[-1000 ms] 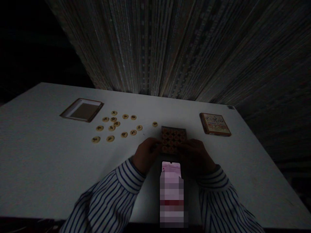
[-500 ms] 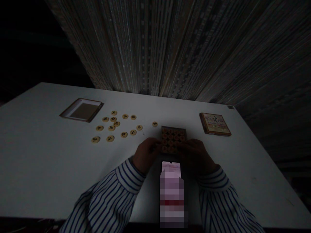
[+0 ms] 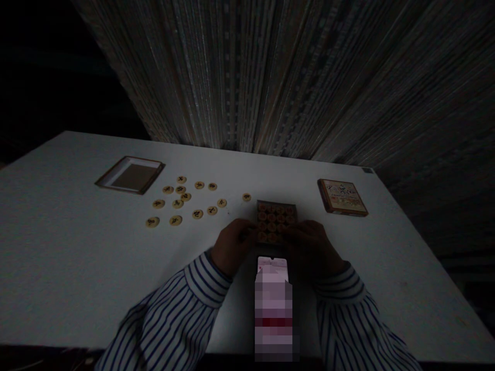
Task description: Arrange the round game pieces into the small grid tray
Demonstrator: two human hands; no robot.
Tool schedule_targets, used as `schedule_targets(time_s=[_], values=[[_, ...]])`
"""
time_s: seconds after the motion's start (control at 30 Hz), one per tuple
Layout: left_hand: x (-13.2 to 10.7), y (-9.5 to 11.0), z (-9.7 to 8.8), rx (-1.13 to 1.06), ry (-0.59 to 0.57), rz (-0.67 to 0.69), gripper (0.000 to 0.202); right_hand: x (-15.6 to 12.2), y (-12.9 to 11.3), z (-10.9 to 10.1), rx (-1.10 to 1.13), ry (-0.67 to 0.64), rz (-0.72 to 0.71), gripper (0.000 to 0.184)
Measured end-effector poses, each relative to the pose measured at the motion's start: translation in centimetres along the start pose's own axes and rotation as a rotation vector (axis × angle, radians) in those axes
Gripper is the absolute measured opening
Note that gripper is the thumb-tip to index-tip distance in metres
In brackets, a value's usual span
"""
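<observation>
Near the middle of the table is a small open box (image 3: 277, 202), filled with rows of round xiangqi pieces (image 3: 271, 217) with reddish characters. My left hand (image 3: 234, 246) is closed at the box's left edge, its thumb and fingertips against the side. From the right, my right hand (image 3: 314, 246) reaches over the rim, fingers drawn together on the lower right pieces. Dim light and the fingers themselves hide what that hand pinches. Loose xiangqi pieces with dark characters, such as one piece (image 3: 197, 214), lie scattered to the left; a single piece (image 3: 246, 197) rests just beyond the box's left corner.
Toward the back left lies an open box part (image 3: 135, 176), hollow side up. A printed box lid (image 3: 343, 197) sits at the right. Below my hands is a lit phone (image 3: 272, 264), mostly blurred out. A striped curtain (image 3: 247, 77) hangs behind the white table (image 3: 96, 268).
</observation>
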State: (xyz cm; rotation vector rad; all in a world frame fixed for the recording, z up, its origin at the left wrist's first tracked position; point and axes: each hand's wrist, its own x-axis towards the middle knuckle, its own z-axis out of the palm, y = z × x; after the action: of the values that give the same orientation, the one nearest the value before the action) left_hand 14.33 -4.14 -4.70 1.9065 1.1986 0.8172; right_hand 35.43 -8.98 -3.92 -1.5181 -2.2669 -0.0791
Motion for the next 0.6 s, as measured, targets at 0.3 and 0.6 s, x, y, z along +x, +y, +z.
schedule_targets(time_s=[0.3,0.6], values=[[0.0,-0.07,0.0,-0.007,0.007,0.008,0.016,0.01,0.01,0.14,0.0,0.011,-0.006,0.021],[-0.02,-0.09,-0.02,-0.018,0.002,0.005,0.017,-0.14,0.58,-0.42,0.035,0.065,-0.006,0.018]])
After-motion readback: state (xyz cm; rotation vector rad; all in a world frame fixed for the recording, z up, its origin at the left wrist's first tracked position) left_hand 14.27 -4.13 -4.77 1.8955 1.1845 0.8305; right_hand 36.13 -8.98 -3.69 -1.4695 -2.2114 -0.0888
